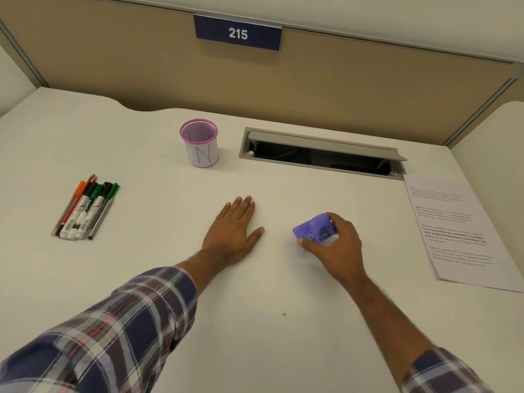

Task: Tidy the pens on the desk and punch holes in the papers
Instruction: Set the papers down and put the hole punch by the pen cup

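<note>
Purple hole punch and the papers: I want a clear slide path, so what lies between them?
Head view: only bare desk between the purple hole punch, held by the right hand, and the papers.

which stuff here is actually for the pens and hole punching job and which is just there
For the job: pens, pen cup, purple hole punch held by the right hand, papers.
Just there: cable tray, number sign.

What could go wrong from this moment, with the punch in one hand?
The right hand grips the purple hole punch far from the papers, which hang near the desk edge and may slide off. The pens lie loose and may roll. The open cable slot behind could swallow one.
</note>
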